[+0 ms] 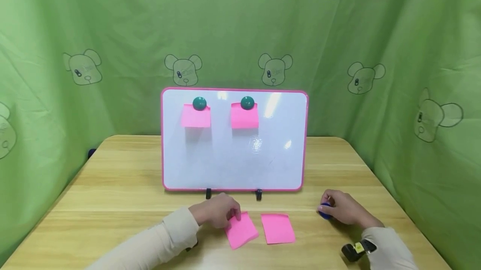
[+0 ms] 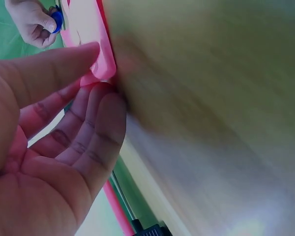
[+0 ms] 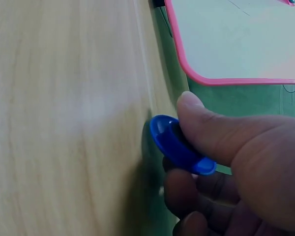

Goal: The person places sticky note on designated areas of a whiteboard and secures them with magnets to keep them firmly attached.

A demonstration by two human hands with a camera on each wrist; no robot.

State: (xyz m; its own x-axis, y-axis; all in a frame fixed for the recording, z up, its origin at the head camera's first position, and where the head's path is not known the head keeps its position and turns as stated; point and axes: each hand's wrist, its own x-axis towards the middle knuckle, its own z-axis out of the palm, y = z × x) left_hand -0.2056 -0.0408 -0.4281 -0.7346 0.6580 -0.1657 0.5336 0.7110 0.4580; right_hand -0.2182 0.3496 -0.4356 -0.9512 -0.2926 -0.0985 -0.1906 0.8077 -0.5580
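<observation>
left hand point(image 1: 217, 211) is pinching a pink square paper note point(image 1: 242, 232) between the side edges of the wood-grain counter point(image 1: 112, 195); right hand point(image 1: 345, 208) is gripping a blue round plastic magnet point(image 3: 179, 151) nearer the right edge.

Glossy plastic disc point(image 3: 179, 148) — matt paper notes point(image 1: 279, 230) — smooth, shiny whiteboard point(image 1: 225, 161), wood-grain tabletop point(image 1: 120, 182), cloth curtain point(image 1: 233, 15)

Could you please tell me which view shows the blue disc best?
Right wrist view: the blue disc looks largest there, in the right hand. The head view shows it small, partly covered; the left wrist view, small near the top.
</observation>
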